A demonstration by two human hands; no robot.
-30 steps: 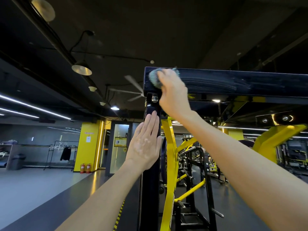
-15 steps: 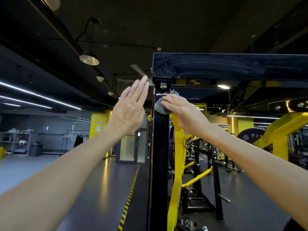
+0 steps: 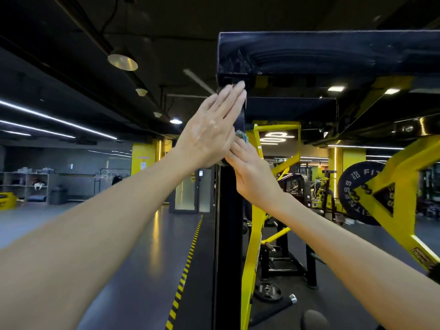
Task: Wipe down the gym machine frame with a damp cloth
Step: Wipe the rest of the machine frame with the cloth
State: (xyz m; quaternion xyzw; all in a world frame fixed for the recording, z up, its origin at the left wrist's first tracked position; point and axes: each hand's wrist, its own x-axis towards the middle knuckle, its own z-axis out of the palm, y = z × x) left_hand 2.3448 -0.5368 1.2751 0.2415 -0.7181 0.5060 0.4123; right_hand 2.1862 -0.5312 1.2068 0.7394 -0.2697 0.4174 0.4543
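Right hand flat, fingers straight, pressing cloth high on black upright. Upright's long axis vertical; I judge unwiped length lies below my grip. Left hand flat, holding nothing, overlapping right.

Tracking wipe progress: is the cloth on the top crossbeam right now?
No, the right hand presses the cloth against the black upright post, below the crossbeam.

The head-worn camera (wide-angle) is facing forward and tilting upward, sitting near, behind where the right hand is pressing against the glossy black square steel upright.
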